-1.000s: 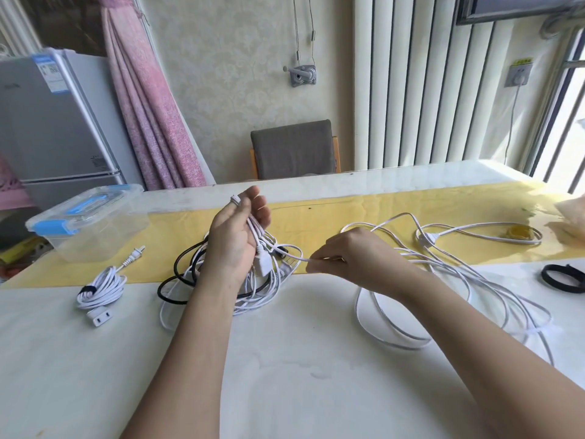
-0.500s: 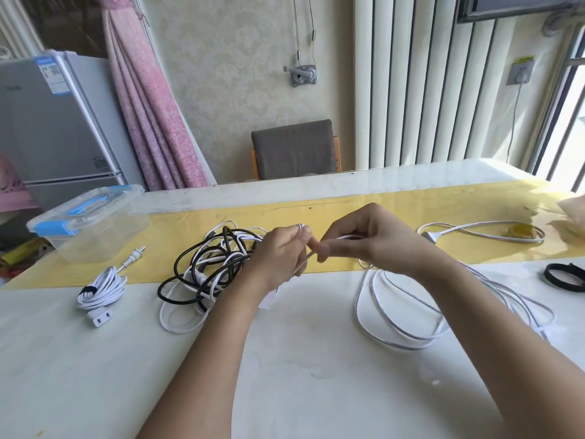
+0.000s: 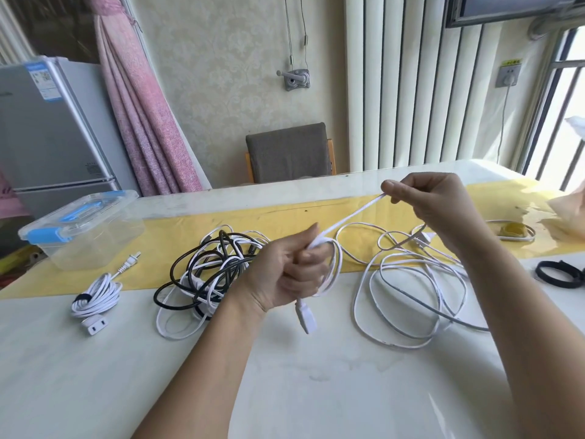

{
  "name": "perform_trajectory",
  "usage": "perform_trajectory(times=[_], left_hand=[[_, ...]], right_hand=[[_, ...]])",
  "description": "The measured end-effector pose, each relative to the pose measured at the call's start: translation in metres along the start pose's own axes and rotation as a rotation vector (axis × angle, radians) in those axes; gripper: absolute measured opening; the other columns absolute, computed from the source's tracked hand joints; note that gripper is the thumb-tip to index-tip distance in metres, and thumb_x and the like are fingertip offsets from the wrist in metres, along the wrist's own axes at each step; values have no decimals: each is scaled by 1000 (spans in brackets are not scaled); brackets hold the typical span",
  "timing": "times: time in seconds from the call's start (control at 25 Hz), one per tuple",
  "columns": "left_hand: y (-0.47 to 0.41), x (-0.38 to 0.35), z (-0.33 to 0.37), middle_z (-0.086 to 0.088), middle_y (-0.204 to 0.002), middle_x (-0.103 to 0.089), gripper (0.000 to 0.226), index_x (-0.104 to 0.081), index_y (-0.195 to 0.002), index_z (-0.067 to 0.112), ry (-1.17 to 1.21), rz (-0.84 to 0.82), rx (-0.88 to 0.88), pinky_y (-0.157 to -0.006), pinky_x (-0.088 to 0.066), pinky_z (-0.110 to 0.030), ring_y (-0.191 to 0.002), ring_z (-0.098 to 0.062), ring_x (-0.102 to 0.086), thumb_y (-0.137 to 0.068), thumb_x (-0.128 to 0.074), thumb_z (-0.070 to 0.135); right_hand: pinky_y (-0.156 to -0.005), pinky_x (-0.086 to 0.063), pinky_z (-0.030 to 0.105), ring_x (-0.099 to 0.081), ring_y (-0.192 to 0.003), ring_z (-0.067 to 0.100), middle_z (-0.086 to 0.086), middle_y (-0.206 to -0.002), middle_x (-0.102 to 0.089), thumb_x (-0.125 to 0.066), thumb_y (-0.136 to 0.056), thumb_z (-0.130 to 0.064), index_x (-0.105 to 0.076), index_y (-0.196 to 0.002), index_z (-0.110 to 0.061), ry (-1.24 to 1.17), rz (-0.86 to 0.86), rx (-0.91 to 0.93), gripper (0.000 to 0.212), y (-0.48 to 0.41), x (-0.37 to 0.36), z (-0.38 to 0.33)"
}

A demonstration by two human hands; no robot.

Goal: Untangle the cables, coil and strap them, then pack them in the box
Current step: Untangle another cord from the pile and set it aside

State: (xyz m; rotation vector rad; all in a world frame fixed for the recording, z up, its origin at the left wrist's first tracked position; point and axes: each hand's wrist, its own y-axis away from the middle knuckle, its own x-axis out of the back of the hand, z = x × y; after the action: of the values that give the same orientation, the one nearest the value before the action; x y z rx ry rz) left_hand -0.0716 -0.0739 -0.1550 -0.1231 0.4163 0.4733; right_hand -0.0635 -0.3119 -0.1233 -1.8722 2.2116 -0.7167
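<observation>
White cable (image 3: 351, 218) runs taut between our two hands above the table (image 3: 316, 391). The rest of it lies in loose loops to the right, and its plug (image 3: 306, 316) dangles below our left hand (image 3: 289, 274). The left fingers are curled tight round the cable, with one turn looped over them. Our right hand (image 3: 438, 205) pinches it between thumb and forefinger. Half a second ago the hands met low at the centre; since then the right has lifted up and away, drawing out a length. We judge this cable freed and coiling begun. Further left lie the black-and-white tangle (image 3: 209, 274), a strapped coil (image 3: 95, 296) and the box (image 3: 82, 229). A black strap (image 3: 560, 274) waits far right.
</observation>
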Motion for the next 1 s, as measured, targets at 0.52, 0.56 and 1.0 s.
perform_trajectory(times=[0.52, 0.56, 1.0], left_hand=[[10, 18, 21, 5, -69, -52, 21, -60, -95, 9, 334, 568, -704, -55, -43, -17, -55, -7, -47, -94, -39, 11], [8, 16, 20, 6, -69, -53, 20, -58, -96, 11, 192, 659, -718, -55, -43, -16, -56, -6, -48, -95, -38, 11], [-3, 17, -6, 4, -68, -56, 23, -56, -91, 14, -1063, 885, -358, -60, -44, -18, -58, -8, -52, -103, -37, 12]], right_hand=[[-52, -31, 26, -46, -58, 17, -8, -57, -50, -46, -99, -29, -72, -93, -15, 700, -528, 175, 30, 28, -77, 14], [-52, -31, 27, -45, -59, 19, -8, -57, -46, -45, -99, -29, -71, -95, -15, 717, -543, 194, 30, 30, -81, 11], [-55, -33, 16, -45, -53, 7, -12, -55, -50, -69, -85, -23, -76, -93, -23, 565, -660, 373, 11, 38, -75, -8]])
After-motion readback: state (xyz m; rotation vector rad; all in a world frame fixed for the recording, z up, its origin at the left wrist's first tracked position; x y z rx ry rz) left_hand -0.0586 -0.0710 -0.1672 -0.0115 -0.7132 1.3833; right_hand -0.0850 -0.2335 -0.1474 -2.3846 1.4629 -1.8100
